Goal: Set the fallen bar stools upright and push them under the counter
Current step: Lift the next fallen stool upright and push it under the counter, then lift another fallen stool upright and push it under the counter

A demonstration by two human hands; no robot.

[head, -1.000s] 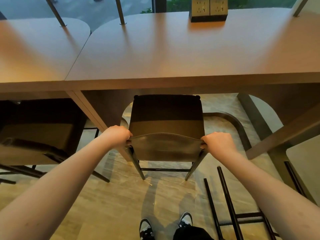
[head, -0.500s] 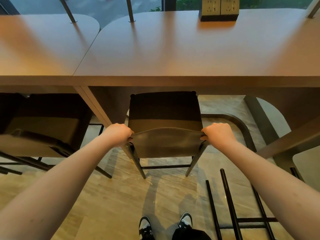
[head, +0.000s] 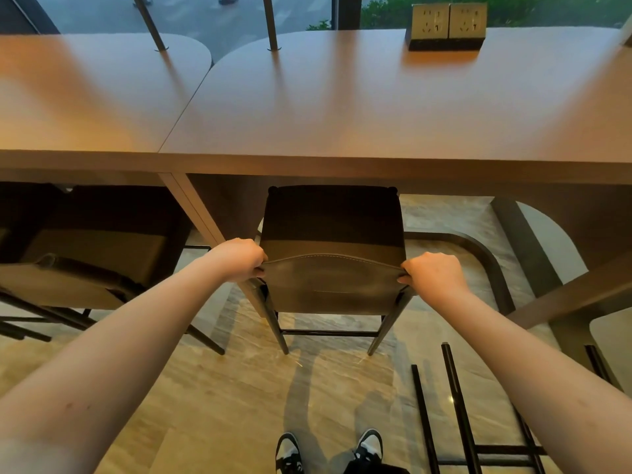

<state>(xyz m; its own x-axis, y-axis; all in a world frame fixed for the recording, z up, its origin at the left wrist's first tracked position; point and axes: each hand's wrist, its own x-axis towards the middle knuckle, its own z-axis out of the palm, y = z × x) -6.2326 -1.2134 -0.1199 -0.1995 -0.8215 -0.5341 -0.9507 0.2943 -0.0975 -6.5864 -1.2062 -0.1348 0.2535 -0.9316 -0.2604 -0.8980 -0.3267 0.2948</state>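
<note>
- Bar stool (head: 330, 254) stands upright, its seat front hidden under the counter (head: 342, 165).
- Left hand (head: 239, 260) and right hand (head: 432, 275) clench its backrest (head: 330, 283) corners.
- Fallen stool's legs (head: 458, 408) are cut off at the lower right.

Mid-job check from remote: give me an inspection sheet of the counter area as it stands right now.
Surface: wooden counter, top bare apart from the socket block.
Job's things: centre stool upright, seat partly under the counter edge; left stool upright, tucked under; fallen stool legs lie on the floor at right.
Clutter: socket block at the counter's far edge.
Hands: left hand and right hand grip the centre stool's backrest corners.
Cables: nothing seen.
Surroundings: marbled floor, window behind, person's shoes below.
</note>
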